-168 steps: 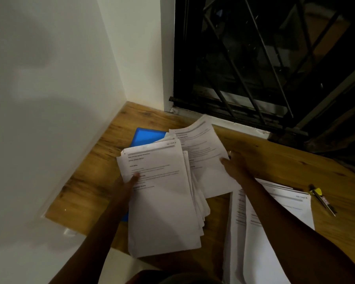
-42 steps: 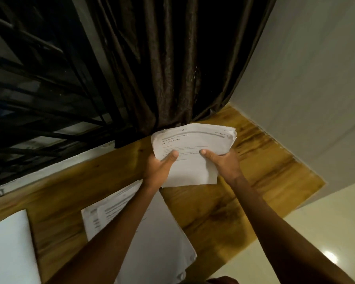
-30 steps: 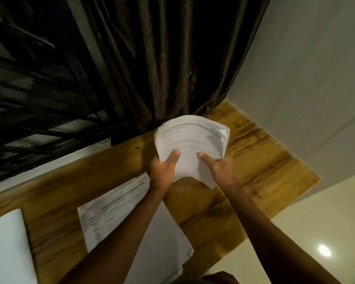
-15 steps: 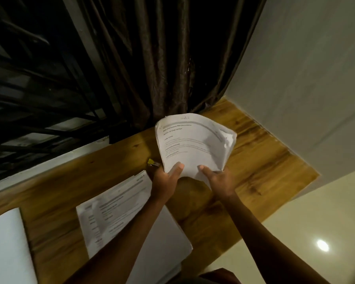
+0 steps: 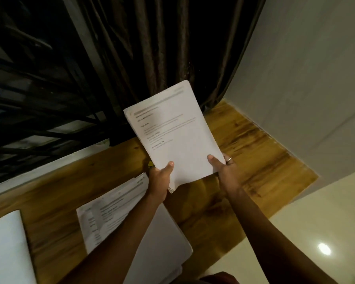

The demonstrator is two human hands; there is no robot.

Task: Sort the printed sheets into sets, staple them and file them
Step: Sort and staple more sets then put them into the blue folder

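Desk (image 5: 254,152) crosses mid-frame. Left pile (image 5: 4,247) lies at lower left, centre pile (image 5: 131,232) at lower centre. Set (image 5: 178,136) is at centre frame, held clear of the desk: bowed half a second ago, now flat with edges squared. Left hand (image 5: 159,181) and right hand (image 5: 226,171) each grip a bottom corner, thumbs on top. Likely ready for stapling. Small yellow item (image 5: 150,164) by left thumb, unidentified.

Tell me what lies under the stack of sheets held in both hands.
Under the stack the wooden table shows, and a small yellow thing peeks out beside the left hand. The rest of that thing is covered by the paper.
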